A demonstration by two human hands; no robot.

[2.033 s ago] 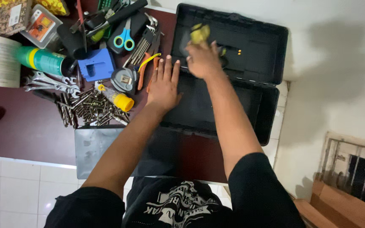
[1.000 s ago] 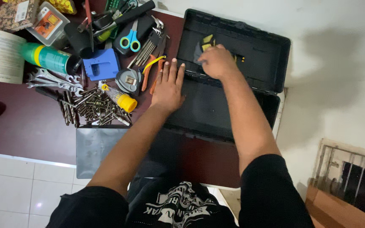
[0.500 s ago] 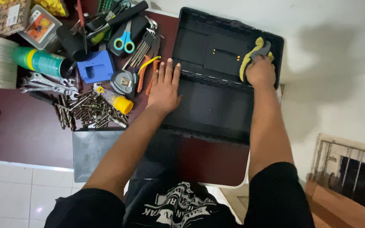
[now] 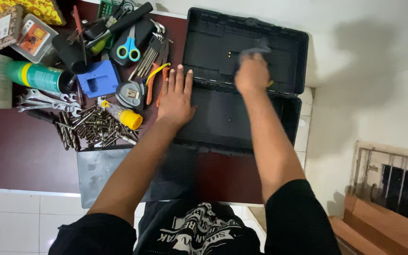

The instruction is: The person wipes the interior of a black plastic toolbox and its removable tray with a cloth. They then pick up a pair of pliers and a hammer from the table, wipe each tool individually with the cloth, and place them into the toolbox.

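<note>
I see a dark maroon table [image 4: 20, 151] above white floor tiles, with a white wall beyond the open black toolbox [image 4: 242, 80], which I take as my landmark. A flat grey tray [image 4: 100, 174] lies at the table's near edge, left of the toolbox. Further left of it — blue-handled scissors [image 4: 129, 47], orange-handled pliers [image 4: 154, 80], a yellow-capped tube [image 4: 123, 114], loose drill bits [image 4: 90, 130], spanners [image 4: 43, 100], a green spray can [image 4: 36, 76]. My left hand [image 4: 175, 99] lies flat, fingers spread, against the toolbox's left edge. My right hand [image 4: 251, 75] sits over the lid's inner face, closed around a blurred cloth [image 4: 256, 48] — the blur hides the grip's detail.
</note>
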